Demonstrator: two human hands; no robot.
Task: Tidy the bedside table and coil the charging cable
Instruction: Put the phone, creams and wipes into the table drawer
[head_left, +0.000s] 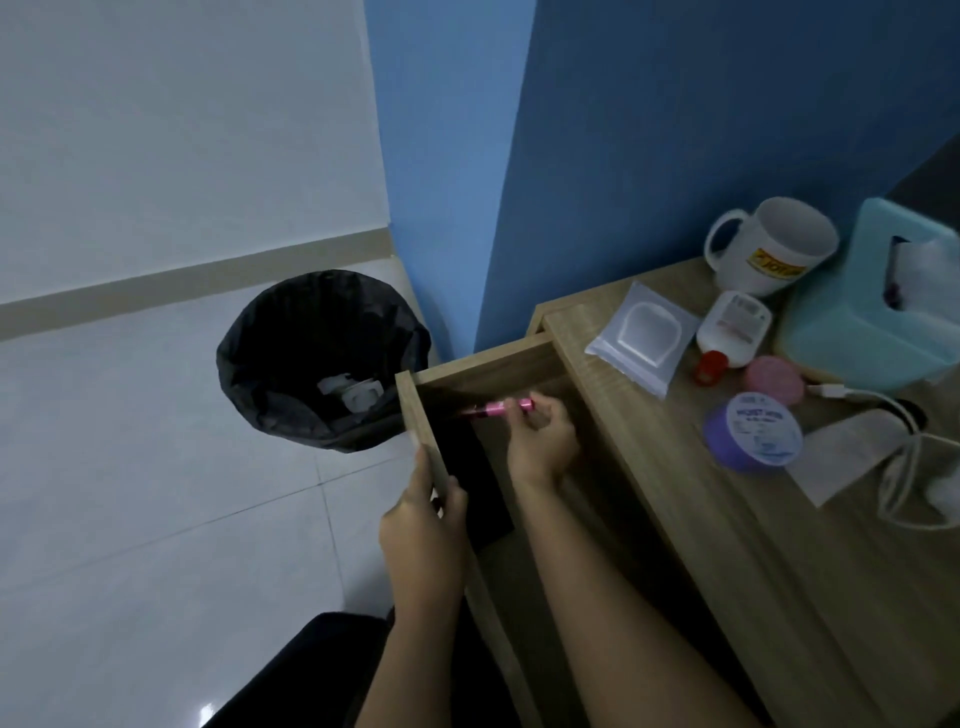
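The wooden bedside table (675, 467) has its drawer (423, 415) pulled open to the left. My left hand (423, 525) grips the drawer's front panel. My right hand (543, 441) is inside the drawer, holding a pink pen (498, 407) by its end. A dark flat object (475, 483) lies in the drawer. On the tabletop at the right, a white charging cable (901, 467) lies loosely tangled, its plug end near a pink round case (775, 381).
On the tabletop stand a white mug (774, 244), a teal tissue box (878, 312), a wipes pack (644, 338), a small white bottle with a red cap (730, 332), a purple jar (753, 431) and a paper slip (836, 457). A black-lined bin (322, 358) sits on the tiled floor at left.
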